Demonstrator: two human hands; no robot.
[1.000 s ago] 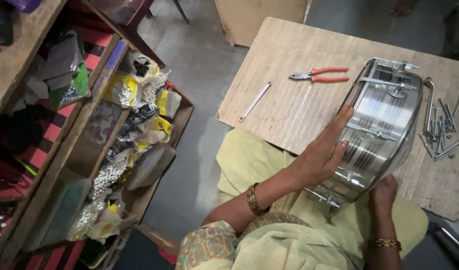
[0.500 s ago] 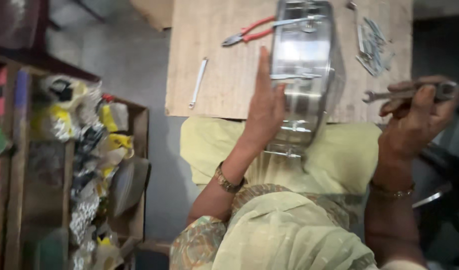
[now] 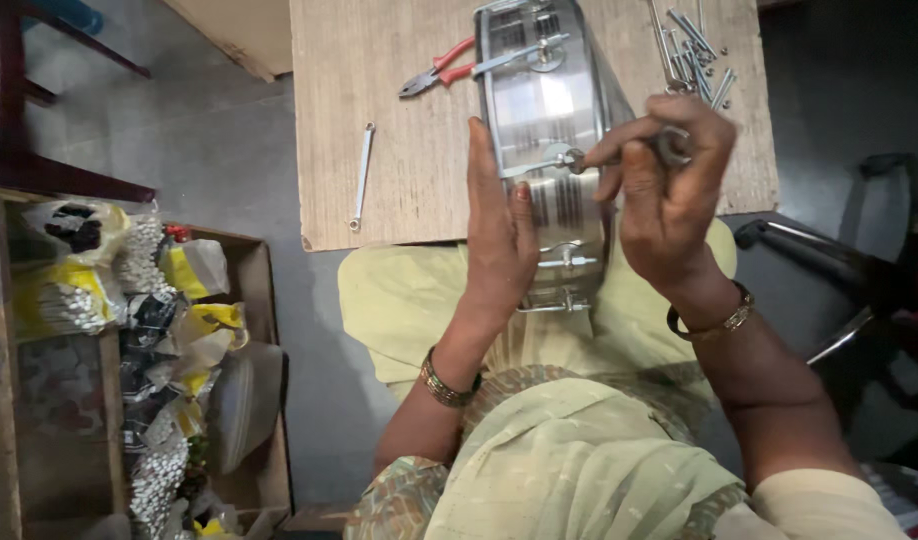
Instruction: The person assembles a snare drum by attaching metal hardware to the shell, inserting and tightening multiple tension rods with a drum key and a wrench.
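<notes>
Seen from above, I steady a shiny metal drum shell (image 3: 544, 110) on its edge, half on the wooden tabletop (image 3: 399, 170) and half against my lap. My left hand (image 3: 499, 235) lies flat along the near side of the shell, fingers (image 3: 479, 160) stretched straight and pressed to the chrome, closed on nothing. My right hand (image 3: 669, 200) comes in from the other side, its fingers (image 3: 629, 135) pinched tight around a small metal tool (image 3: 669, 145), whose tip meets a round fitting (image 3: 564, 158) on the shell's wall. Thin tension rods run along the shell, and two lugs (image 3: 559, 280) show near its lower end, just above my yellow clothing.

On the tabletop beyond the shell, red-handled pliers (image 3: 439, 72) lie just beside its far left corner, the handles touching or nearly touching the rim; I cannot tell which. A slim silver spanner (image 3: 360, 175) lies by itself near the tabletop's left edge, well apart from the shell. A loose heap of metal screws and rods (image 3: 694, 50) sits at the far right of the tabletop, near my right hand.

Both wrists carry bangles (image 3: 444, 385). On the floor to my left stands an open wooden crate (image 3: 264, 300) crowded with clear and yellow plastic bags (image 3: 194, 270) of small white and silver parts. A dark metal chair frame (image 3: 829, 250) stands at my right.
</notes>
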